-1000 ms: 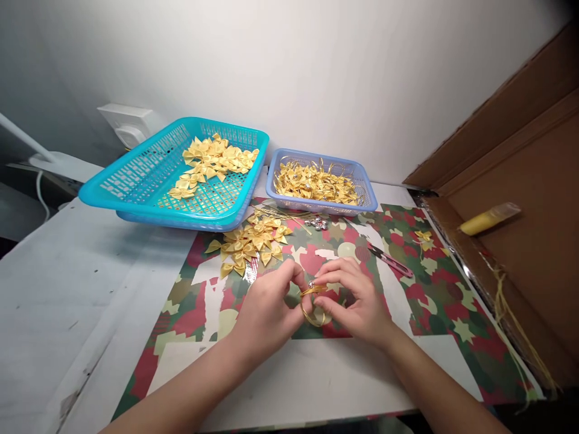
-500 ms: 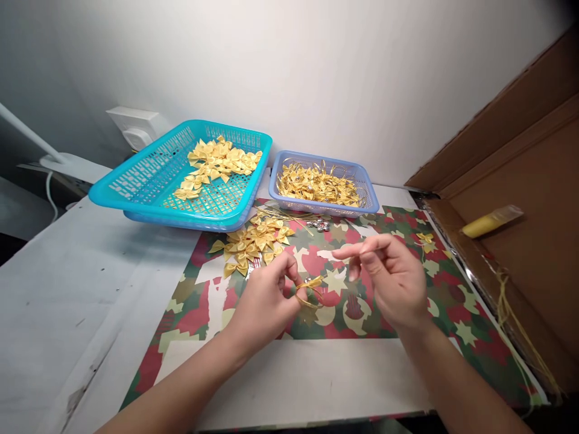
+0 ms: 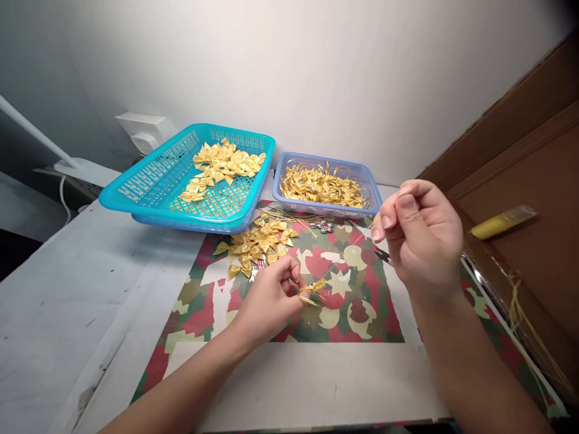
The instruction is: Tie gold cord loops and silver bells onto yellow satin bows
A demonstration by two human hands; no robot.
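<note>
My left hand (image 3: 275, 295) is closed in a pinch on a small yellow ribbon bow (image 3: 319, 284) with a loop of gold cord (image 3: 311, 300) below it, held just above the patterned sheet. Raised to the right and higher, my right hand (image 3: 420, 235) has its thumb pressed against its fingers. A faint thin line runs from the bow towards it, but what the fingertips grip is too fine to make out. Loose yellow bows (image 3: 260, 241) lie in a pile beyond my left hand. Several small silver bells (image 3: 322, 226) and gold cords (image 3: 294, 216) lie behind.
A turquoise basket (image 3: 122, 202) holding yellow bows stands back left, stacked on a blue one. A smaller blue basket (image 3: 328, 210) holds bows with gold cord. Beside my right wrist lies a dark tool (image 3: 383, 256), partly hidden. A cardboard wall (image 3: 520, 157) borders the right.
My right hand has moved up and to the right, away from the bow, with its fingers now drawn together. My left hand still holds the bow in nearly the same place.
</note>
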